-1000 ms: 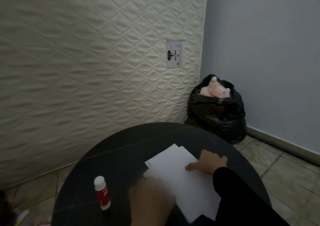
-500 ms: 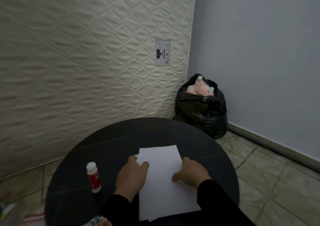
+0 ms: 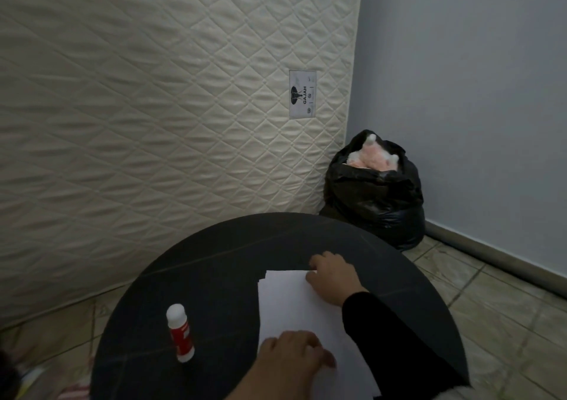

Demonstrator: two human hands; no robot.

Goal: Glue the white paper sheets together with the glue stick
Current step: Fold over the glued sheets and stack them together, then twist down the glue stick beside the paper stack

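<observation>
A round, matte black surface [image 3: 221, 264] with faint pale streaks carries a stack of smooth white paper sheets [image 3: 291, 307]; their far left corners sit slightly out of line, showing stepped edges. The right hand [image 3: 333, 278], in a black sleeve [image 3: 383, 335], lies at the far right corner of the sheets with fingers curled loosely down over the edge; whether they pinch a sheet or only press I cannot tell. The left hand [image 3: 291, 358] rests flat on the near left part of the stack, fingers spread loosely on the paper. The glue stick [image 3: 180, 332], a short cylinder with a rounded white cap and a glossy red label, stands upright on the surface left of the sheets, apart from both hands. Behind stands a cream quilted mattress [image 3: 153, 108] with diamond stitching, and a crumpled shiny black plastic bag [image 3: 374, 197] sits on the tiled floor [image 3: 491, 301].
</observation>
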